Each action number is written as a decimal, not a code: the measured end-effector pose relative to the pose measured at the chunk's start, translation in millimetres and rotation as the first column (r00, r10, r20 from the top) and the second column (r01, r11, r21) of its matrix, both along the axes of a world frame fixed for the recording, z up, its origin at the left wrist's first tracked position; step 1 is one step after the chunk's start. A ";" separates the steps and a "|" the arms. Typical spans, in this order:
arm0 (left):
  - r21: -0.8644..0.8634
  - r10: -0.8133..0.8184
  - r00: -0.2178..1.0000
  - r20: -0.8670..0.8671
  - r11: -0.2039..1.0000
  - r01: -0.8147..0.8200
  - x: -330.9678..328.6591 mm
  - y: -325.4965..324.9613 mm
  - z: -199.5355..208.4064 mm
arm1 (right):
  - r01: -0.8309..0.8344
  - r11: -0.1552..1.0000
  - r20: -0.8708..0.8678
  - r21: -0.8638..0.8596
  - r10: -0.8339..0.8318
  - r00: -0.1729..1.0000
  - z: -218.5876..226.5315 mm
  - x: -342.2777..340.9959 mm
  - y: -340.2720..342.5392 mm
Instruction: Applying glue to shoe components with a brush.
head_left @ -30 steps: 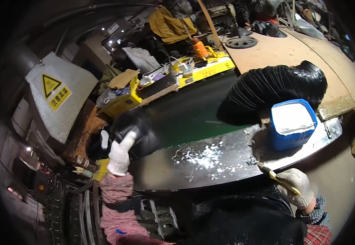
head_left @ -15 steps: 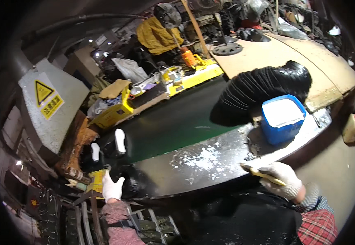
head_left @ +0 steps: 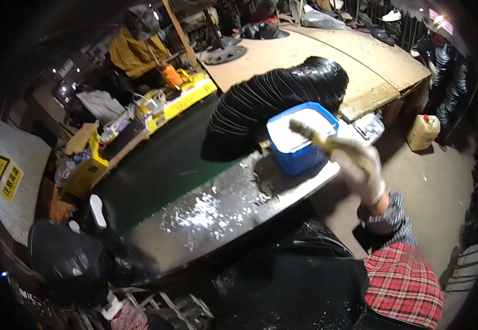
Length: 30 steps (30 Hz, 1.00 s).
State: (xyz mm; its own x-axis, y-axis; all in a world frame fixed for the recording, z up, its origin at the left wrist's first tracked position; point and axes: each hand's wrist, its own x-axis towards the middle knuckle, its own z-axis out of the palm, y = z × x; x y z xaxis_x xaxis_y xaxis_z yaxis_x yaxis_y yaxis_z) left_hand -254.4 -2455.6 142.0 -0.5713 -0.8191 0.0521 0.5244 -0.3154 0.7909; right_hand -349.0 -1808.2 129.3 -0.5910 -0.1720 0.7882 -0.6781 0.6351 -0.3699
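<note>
My right hand (head_left: pixel 363 173), in a pale knit glove, is closed round the handle of a flat brush (head_left: pixel 319 137). The bristles are over a blue open tub (head_left: pixel 299 160) of white material; whether they touch it I cannot tell. At the lower left, a bulky, glossy black boot-like piece (head_left: pixel 66 258) stands up from my left hand (head_left: pixel 112 307). Only the hand's gloved wrist end shows, its fingers hidden by the piece. Beyond it, dark shoe-like forms with white sole-shaped faces (head_left: pixel 97 211) rest on the green belt (head_left: pixel 165 184).
White flakes (head_left: pixel 203 212) are scattered on the metal ledge (head_left: pixel 162 242). A long stack of black curved pieces (head_left: pixel 272 99) leans behind the tub. Yellow boxes (head_left: pixel 184 104) line the far side, and a grey housing (head_left: pixel 16 187) with a warning sign stands left. A cream jug (head_left: pixel 423 132) is on the floor.
The view has swung right. My right hand has raised the brush from the ledge edge to above the blue tub. My left hand, open before, has come up with the black boot-like piece.
</note>
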 end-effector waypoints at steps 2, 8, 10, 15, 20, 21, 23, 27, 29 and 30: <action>-0.109 -0.126 0.976 0.178 0.983 0.147 -18.1 61.6 -28.8 | 0.124 0.954 0.169 -0.273 -0.079 0.982 7.7 -20.0 27.1; 0.026 -0.449 0.740 0.501 0.862 0.506 -57.4 211.7 -111.9 | 0.173 0.980 0.371 -0.096 -0.126 0.920 -9.7 -83.1 48.2; 0.103 -0.636 0.683 0.359 0.755 0.648 -42.9 224.6 -127.3 | 0.193 0.941 0.414 -0.278 -0.063 0.908 -4.2 -73.5 43.4; 0.073 -0.541 0.748 0.384 0.825 0.560 -31.8 268.1 -125.0 | 0.215 0.976 0.230 0.017 -0.213 0.950 -9.6 -41.6 49.0; -0.506 -0.129 0.819 0.559 0.730 0.460 -22.9 272.3 -158.6 | -0.231 0.935 0.216 -0.269 0.292 0.932 -5.5 -29.1 -64.1; -0.579 -0.115 0.822 0.557 0.655 0.485 -24.1 276.4 -146.2 | -0.381 0.891 0.148 -0.248 0.424 0.894 -1.1 -31.6 -95.4; -0.597 -0.117 0.799 0.590 0.604 0.529 -23.7 280.5 -128.9 | -0.629 0.762 0.068 -0.151 0.643 0.763 -1.0 -50.5 -141.1; -0.133 -0.347 0.761 0.549 0.862 0.490 -20.4 276.2 -114.9 | -0.423 0.729 0.301 -0.539 0.636 0.711 -45.8 -89.9 -155.3; -0.105 -0.314 0.816 0.485 0.906 0.410 -14.8 259.5 -122.9 | -0.234 0.692 0.485 -0.683 0.670 0.562 -59.1 -78.4 -148.2; -0.085 -0.321 0.823 0.468 0.911 0.403 -16.4 253.9 -130.0 | -0.147 0.698 0.583 -0.701 0.680 0.445 -61.8 -64.5 -136.0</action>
